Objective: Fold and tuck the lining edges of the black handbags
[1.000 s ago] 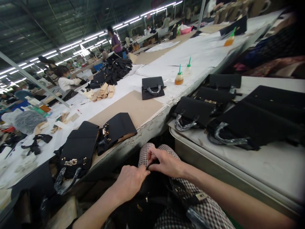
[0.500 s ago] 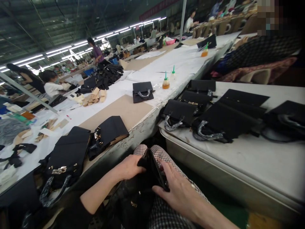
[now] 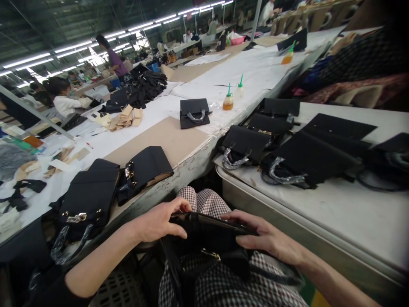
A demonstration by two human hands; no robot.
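A black handbag (image 3: 204, 226) lies across my checked lap, its mouth spread wide between my hands. A gold zip pull (image 3: 211, 254) shows near its middle. My left hand (image 3: 162, 221) is closed on the left end of the rim, thumb on the near side and fingers curled over the far edge. At the opposite end, my right hand (image 3: 268, 236) pinches the rim between thumb and fingers. A dark strap or handle (image 3: 275, 273) hangs below my right wrist. The bag's lower part blends into shadow.
Black handbags (image 3: 91, 192) with gold clasps line the left workbench (image 3: 128, 230). More bags (image 3: 306, 157) with plastic-wrapped handles rest on the right table (image 3: 351, 217). Green-tipped glue bottles (image 3: 228, 101) stand farther back. A co-worker's checked sleeve (image 3: 358, 55) is at right.
The handbag's mouth has turned crosswise and widened. My hands have moved apart, the right one outward and now gripping the rim. The view has shifted slightly.
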